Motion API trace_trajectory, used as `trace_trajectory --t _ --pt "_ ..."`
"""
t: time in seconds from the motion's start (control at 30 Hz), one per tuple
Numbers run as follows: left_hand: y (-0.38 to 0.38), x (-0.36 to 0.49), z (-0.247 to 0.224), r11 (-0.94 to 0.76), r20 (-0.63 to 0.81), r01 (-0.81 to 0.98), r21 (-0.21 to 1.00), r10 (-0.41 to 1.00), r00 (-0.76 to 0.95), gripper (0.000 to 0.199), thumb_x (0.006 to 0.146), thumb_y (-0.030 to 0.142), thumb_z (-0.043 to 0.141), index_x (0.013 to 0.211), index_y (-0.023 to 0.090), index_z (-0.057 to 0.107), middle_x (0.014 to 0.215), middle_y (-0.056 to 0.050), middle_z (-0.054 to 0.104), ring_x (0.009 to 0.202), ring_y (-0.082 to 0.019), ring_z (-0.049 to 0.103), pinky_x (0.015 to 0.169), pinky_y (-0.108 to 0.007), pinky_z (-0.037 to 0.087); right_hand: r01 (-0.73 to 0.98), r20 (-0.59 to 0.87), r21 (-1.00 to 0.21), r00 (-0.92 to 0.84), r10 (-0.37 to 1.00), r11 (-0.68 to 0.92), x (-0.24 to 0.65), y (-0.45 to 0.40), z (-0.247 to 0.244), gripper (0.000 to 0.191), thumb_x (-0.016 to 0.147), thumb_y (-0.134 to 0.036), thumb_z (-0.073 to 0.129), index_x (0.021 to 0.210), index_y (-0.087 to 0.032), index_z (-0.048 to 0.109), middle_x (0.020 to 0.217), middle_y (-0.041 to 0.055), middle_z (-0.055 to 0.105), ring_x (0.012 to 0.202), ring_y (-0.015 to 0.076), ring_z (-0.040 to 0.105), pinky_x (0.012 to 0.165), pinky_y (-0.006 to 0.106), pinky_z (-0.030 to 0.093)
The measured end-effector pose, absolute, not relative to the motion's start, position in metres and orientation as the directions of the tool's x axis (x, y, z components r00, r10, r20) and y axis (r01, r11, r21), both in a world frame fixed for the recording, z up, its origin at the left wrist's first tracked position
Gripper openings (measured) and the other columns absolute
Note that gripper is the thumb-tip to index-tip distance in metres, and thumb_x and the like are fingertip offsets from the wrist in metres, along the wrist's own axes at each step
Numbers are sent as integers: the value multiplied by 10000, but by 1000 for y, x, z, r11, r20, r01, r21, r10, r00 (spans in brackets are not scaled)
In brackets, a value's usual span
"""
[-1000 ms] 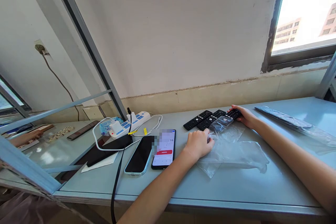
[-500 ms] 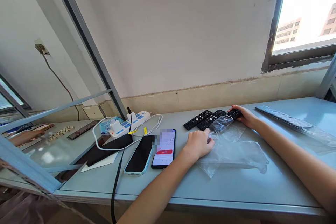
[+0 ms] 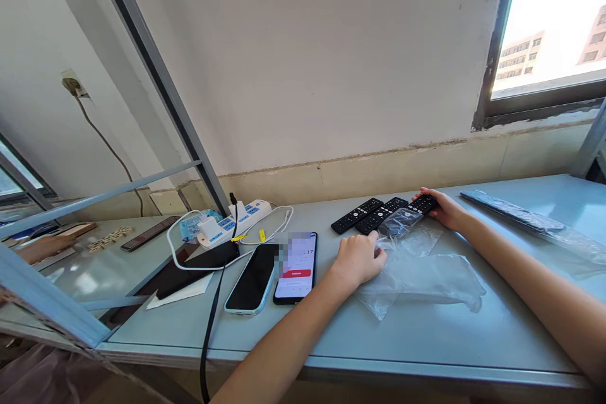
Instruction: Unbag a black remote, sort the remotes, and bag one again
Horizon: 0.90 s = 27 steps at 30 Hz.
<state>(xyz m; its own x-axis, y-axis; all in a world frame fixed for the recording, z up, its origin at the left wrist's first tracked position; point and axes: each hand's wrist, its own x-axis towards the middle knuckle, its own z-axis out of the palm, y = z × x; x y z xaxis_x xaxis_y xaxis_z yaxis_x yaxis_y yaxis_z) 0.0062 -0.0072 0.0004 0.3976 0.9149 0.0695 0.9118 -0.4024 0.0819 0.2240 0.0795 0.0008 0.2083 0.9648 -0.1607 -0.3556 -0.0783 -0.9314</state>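
Observation:
My right hand is closed around the far end of a black remote control. The near end of that remote lies inside a clear plastic bag. With curled fingers, my left hand grips the bag's near side; its fingertips are partly hidden. Two more black remotes lie side by side to the left, one remote at the outside and another remote nearer the bag. Under and in front of the bag, other clear plastic bags lie flat on the grey table.
A lit phone and a dark-screened phone lie left of my left arm. Behind them are a power strip and cables. A bagged flat item lies right. Beyond the metal frame, another person's hand shows.
My right hand and the remote in it have shifted very slightly to the right. My left hand stays on the bag. The other person's hand has moved a little.

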Motion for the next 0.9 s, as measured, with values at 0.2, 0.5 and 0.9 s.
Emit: trace_trajectory --t 0.2,0.5,0.9 --pt "-8 8 2 -334 123 929 161 940 317 277 893 284 391 973 189 638 951 -71 715 905 -236 660 697 -299 437 -438 -172 -898 254 952 -45 223 77 4 220 832 -114 458 631 -196 490 478 -17 546 326 78 409 221 184 198" --pt "-8 3 7 -303 286 915 265 931 225 273 882 282 383 813 202 635 779 -25 710 789 -203 662 588 -274 345 -552 -146 -825 412 899 119 232 79 14 195 826 -57 410 733 -227 395 517 -43 543 357 76 484 212 127 192" --pt "-10 3 7 -315 325 912 263 919 223 280 871 253 361 750 206 609 714 -12 684 724 -183 644 573 -281 319 -625 -171 -737 541 823 258 249 75 22 266 810 -8 361 701 -250 347 501 -71 517 379 80 524 193 139 204"
